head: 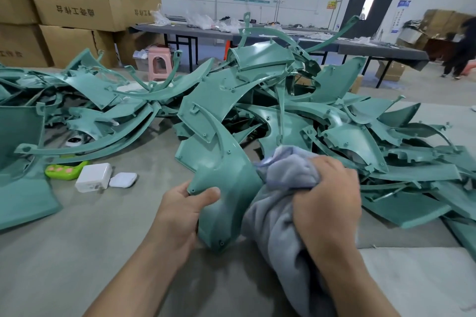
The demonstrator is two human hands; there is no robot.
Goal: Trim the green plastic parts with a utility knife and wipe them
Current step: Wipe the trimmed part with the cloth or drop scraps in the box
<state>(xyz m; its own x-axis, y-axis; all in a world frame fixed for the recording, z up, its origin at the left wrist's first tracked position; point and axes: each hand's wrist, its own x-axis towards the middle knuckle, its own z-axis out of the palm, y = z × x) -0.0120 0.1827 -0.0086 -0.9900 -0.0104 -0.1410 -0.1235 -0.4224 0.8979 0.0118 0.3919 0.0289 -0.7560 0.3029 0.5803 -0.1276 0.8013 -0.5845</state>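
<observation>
While the left grip [180, 211] pinches the near end of a curved green part [226, 175] between thumb and fingers, just above the grey worktop [103, 239], the right grip [327, 195] is bunched tight round a grey-blue cloth [278, 213] pressed to the part's right edge. Likely risks: a hard wipe twisting the part free, the cloth catching on its small pegs, or its far end nudging the heap of parts [283, 100] behind into sliding.

The near green part [226, 188] is smooth, glossy plastic, the grey cloth [280, 213] soft and fleecy, the far-left boxes [74, 2] matt cardboard.
</observation>
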